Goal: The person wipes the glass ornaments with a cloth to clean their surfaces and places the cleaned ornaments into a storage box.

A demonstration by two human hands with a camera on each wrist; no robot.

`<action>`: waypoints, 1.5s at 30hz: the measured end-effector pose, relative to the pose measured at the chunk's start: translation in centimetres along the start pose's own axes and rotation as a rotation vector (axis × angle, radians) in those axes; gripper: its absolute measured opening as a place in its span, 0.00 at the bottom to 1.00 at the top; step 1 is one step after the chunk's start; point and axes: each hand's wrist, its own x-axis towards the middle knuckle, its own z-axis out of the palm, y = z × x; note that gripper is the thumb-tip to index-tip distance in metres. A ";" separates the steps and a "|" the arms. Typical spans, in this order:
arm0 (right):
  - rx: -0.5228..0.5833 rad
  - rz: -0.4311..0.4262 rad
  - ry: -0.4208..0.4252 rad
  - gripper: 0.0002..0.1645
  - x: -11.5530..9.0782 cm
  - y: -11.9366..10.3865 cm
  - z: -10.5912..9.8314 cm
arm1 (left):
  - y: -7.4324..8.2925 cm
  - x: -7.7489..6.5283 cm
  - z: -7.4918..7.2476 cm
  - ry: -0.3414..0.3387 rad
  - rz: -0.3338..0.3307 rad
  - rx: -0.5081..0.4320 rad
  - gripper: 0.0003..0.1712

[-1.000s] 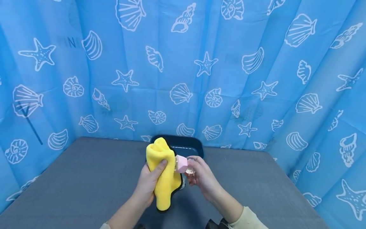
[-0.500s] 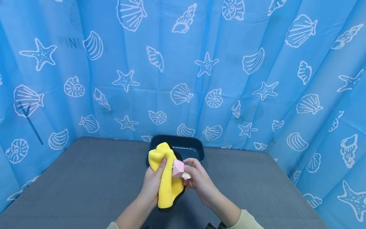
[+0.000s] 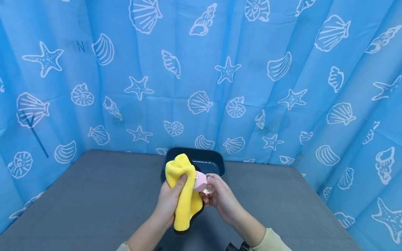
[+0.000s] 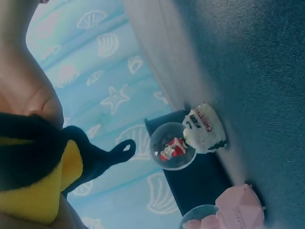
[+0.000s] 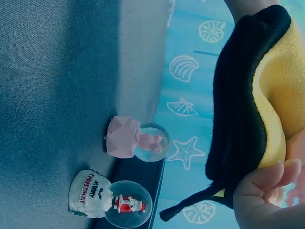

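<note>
My left hand [image 3: 169,202] grips a yellow cloth [image 3: 180,211] with black edging and a black underside, its thumb across the front. My right hand [image 3: 224,198] holds a snow globe [image 3: 200,182] by its clear ball, the globe lying sideways. Its faceted pink base points left, up against the cloth; whether the two touch there is hard to see. In the wrist views, a white-based Christmas snow globe [image 4: 206,129] with a Santa figure stands beside another pink-based snow globe [image 5: 123,137]. The cloth and hands hide both standing globes in the head view.
A dark blue tray [image 3: 220,164] lies at the back of the grey table [image 3: 103,198], just behind the two standing globes. A blue shell-patterned curtain [image 3: 201,69] hangs around the back and sides.
The held globe's base tipped downward half a second ago and is raised again now. Both hands, with cloth and globe, have shifted slightly to the right.
</note>
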 end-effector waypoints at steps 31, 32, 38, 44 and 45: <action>0.077 -0.116 0.040 0.28 0.0 0.4 -0.5 | -0.5 0.3 -0.7 -0.029 -0.100 -0.014 0.40; 0.082 -0.115 0.042 0.28 0.0 0.4 -0.6 | -0.5 0.3 -0.8 -0.021 -0.111 -0.014 0.40; 0.118 -0.114 0.056 0.31 0.1 0.2 -0.8 | -0.5 0.2 -1.3 0.002 -0.136 -0.056 0.41; 0.150 -0.122 0.036 0.35 0.1 -0.1 -0.6 | -0.6 0.1 -0.7 -0.094 -0.125 -0.124 0.40; 0.149 -0.126 0.036 0.36 0.1 -0.1 -0.5 | -0.7 0.1 -0.6 -0.100 -0.124 -0.124 0.39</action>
